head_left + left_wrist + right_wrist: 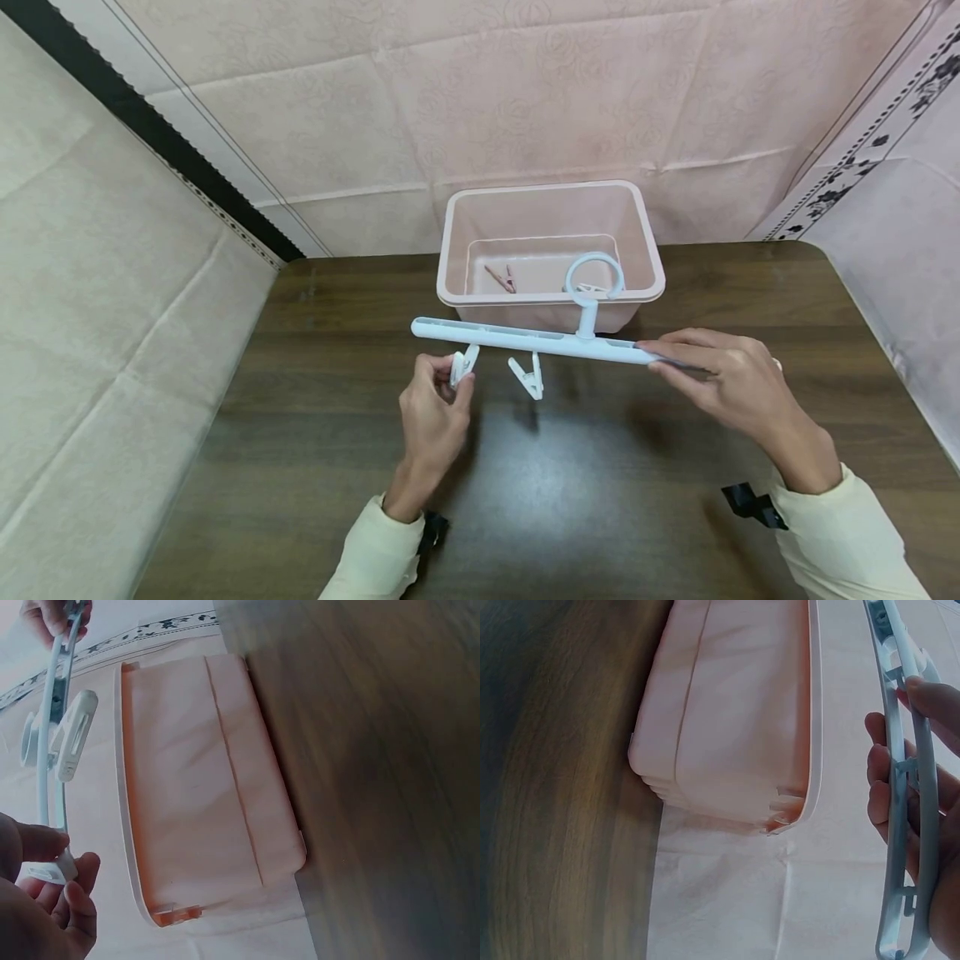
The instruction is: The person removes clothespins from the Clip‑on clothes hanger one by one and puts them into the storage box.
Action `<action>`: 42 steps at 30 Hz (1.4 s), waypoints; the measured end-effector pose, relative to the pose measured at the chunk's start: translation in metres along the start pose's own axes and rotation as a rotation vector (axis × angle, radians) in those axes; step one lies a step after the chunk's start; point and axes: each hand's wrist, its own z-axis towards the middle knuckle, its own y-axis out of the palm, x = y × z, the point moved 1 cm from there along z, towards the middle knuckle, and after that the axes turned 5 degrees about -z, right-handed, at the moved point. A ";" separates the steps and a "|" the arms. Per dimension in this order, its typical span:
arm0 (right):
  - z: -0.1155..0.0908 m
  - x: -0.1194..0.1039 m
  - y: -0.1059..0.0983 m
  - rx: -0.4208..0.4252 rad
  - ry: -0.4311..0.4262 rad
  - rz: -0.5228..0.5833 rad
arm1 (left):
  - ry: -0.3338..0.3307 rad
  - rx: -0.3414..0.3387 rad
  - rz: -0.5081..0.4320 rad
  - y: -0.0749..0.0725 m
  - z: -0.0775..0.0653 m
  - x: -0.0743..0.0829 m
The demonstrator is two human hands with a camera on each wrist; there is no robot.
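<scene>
A pale blue clip hanger (510, 336) with a ring hook (576, 287) is held up level in front of the bin. My right hand (731, 379) grips the bar's right end, thumb and fingers about it in the right wrist view. Near the left end, my left hand (435, 412) pinches a white clothespin (462, 364) between thumb and fingers, just under the bar. Another white clothespin (531, 379) hangs tilted below the middle of the bar; the left wrist view shows this clothespin (77, 739) side-on.
Behind the hanger, a pink plastic bin (517, 315) stands at the back of the dark wooden table (315, 433). Inside lie a pinkish clothespin (504, 281) and something white (592, 288), partly hidden by the ring. Pale cloth (525, 108) hangs behind and at both sides.
</scene>
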 end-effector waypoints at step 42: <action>0.003 0.002 0.003 0.018 0.016 -0.011 | 0.127 -0.032 0.131 -0.010 -0.004 -0.008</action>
